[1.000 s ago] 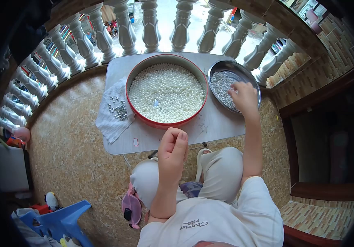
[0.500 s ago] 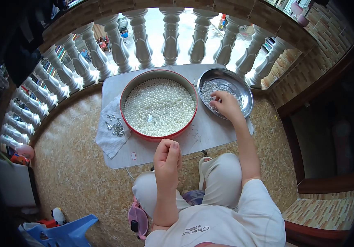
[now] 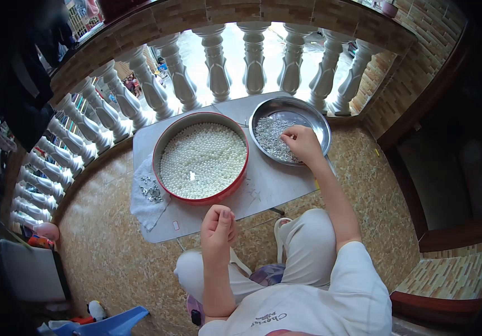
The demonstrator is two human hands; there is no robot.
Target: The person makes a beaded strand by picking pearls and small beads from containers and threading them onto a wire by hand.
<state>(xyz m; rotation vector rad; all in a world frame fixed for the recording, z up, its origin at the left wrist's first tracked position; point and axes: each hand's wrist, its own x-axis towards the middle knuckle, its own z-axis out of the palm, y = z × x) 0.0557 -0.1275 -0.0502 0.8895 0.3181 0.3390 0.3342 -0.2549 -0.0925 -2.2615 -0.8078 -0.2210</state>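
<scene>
My left hand (image 3: 218, 231) is held closed in front of the table's near edge, thumb pressed against the curled fingers; whatever is inside it is hidden. Over a shiny steel bowl (image 3: 321, 127), my right hand (image 3: 303, 144) pinches thumb and fingers together at the small silver pieces (image 3: 270, 136) there. Anything between those fingertips is too small to make out. Left of the bowl stands a large round red tin (image 3: 225, 196), filled with white pearl beads (image 3: 201, 154). A small pale scrap (image 3: 192, 176) lies on the beads.
A white cloth (image 3: 144, 214) with a cluster of metal pieces (image 3: 152, 194) lies at the left of the pale table (image 3: 255, 196). White balusters (image 3: 217, 70) rise behind. On the floor at lower left is a blue plastic object (image 3: 115, 323).
My right hand's fingers, curled slightly apart before, have come together over the silver pieces. The left hand stays closed. The whole view has shifted a little.
</scene>
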